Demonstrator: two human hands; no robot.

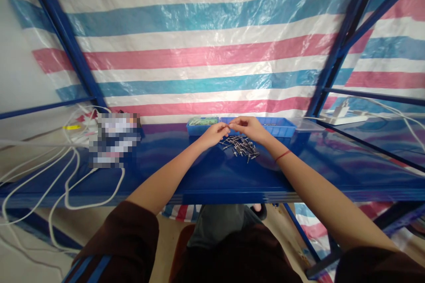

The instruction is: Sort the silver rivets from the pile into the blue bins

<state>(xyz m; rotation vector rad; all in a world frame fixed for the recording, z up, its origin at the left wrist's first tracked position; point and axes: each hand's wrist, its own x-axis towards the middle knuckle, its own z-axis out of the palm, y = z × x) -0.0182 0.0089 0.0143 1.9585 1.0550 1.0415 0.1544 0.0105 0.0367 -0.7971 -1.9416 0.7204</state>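
My left hand (216,134) and my right hand (246,127) meet at their fingertips above the blue table. Both have their fingers pinched together; whatever sits between them is too small and too covered to make out. Just below my hands lies a loose pile of thin metal pins that look like rivets (241,146). Behind my left hand stands a small blue bin (195,130) with green and pale contents. A longer blue bin (282,130) is behind my right hand, with a few small bits inside, partly hidden by that hand.
White cables (71,177) loop over the table's left side beside a blurred-out pile (114,139). A clear plastic lid (308,124) lies right of the long bin. A white power strip (345,116) sits at the far right. Blue frame posts (345,48) and a striped sheet (206,57) enclose the table.
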